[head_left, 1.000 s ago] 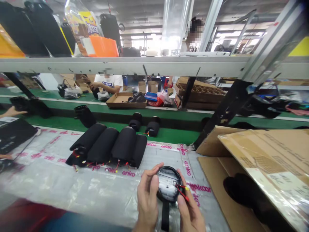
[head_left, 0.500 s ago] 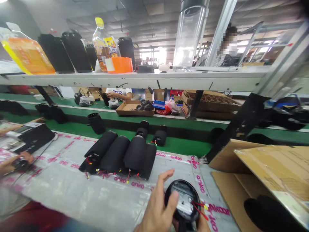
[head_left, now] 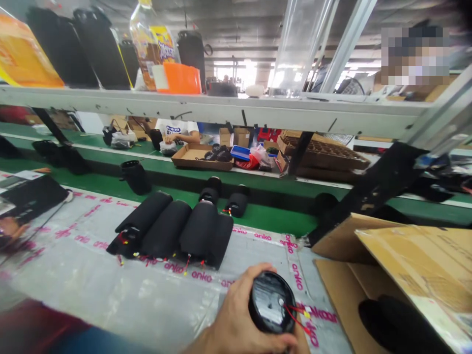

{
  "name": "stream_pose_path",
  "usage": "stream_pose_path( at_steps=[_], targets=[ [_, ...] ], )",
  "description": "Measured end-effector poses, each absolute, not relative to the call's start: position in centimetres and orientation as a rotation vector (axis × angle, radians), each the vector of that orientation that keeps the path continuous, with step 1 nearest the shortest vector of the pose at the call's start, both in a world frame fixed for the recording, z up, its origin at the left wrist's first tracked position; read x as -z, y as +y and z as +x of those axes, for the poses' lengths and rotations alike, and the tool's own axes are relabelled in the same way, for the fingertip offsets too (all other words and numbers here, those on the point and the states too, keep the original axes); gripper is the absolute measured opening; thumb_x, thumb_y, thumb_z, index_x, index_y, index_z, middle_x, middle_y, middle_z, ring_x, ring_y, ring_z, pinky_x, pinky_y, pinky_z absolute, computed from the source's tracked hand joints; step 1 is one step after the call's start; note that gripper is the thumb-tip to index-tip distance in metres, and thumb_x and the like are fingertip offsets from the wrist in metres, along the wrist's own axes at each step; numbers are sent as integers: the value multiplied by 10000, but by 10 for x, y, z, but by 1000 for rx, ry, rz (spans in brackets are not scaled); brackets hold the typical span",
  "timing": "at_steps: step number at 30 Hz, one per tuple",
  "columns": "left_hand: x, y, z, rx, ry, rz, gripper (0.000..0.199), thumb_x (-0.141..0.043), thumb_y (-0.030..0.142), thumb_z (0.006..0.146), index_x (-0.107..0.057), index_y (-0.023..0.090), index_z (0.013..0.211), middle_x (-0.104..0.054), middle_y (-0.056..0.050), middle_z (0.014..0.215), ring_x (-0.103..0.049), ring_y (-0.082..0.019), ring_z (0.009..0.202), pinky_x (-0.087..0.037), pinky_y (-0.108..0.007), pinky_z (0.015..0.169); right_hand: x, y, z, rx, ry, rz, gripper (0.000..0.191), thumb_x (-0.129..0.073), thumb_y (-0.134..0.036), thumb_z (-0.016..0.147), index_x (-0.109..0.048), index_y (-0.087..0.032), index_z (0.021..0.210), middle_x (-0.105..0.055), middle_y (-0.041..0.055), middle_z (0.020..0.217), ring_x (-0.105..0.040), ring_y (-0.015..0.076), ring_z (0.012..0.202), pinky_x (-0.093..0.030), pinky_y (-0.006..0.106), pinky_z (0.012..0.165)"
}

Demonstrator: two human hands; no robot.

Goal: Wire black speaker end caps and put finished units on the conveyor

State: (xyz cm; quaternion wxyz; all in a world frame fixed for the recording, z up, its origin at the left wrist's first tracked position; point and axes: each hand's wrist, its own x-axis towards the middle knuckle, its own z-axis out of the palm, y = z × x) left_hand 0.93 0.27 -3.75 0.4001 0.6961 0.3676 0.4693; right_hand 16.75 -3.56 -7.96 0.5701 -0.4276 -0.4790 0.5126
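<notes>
Both my hands are at the bottom of the view, on a black cylindrical housing (head_left: 272,302) whose round end faces me. My left hand (head_left: 236,317) wraps its side from the left, and the fingertips of my right hand (head_left: 302,340) show at its lower right edge. Red wires with a yellow connector (head_left: 303,311) run from the round end. The lower body of the housing is hidden by my left hand. Several similar black padded cylinders (head_left: 173,228) lie side by side on the plastic sheet (head_left: 110,290) beyond my hands, with small red wires at their ends.
Pink-printed plastic sheeting covers the bench. A cardboard box (head_left: 413,265) stands open at the right. A co-worker's hand (head_left: 11,228) is at the far left. A green conveyor belt (head_left: 258,216) and a metal shelf (head_left: 221,108) run behind.
My left hand now wraps the housing's side, and my right hand has dropped mostly out of view. The housing sits further right and lower in the view than one second ago.
</notes>
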Motion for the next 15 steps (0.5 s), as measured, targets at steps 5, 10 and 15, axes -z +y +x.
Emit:
stream_pose_path(
  at_steps=[5,10,15],
  targets=[
    [39,-15,10,-1220,889,1576,1076,-916,637,739,-424,230,1604,-576,-171,1591,-585,-391,1460,-469,-514,1258,61,-44,183,-1340,-816,-945,734,-741,-711,843,-707,-295,1446,-644,92,1583,-483,421,1564,-448,589,1261],
    [39,-27,20,-1298,1020,1229,520,-406,552,1125,-561,242,1513,-579,-126,1594,-527,-300,1512,-406,-471,1285,55,-37,183,-1242,-800,-1071,499,-648,-556,997,-764,-260,1381,-667,118,1553,-583,367,1491,-439,547,1267],
    [49,-32,34,-1515,1110,1210,389,-440,504,1131,-636,223,1317,-676,-126,1448,-618,-272,1398,-487,-428,1183,70,-44,181,-1057,-882,-1193,465,-751,-497,958,-787,-241,1345,-725,146,1469,-721,358,1327,-582,489,1135]
  ],
)
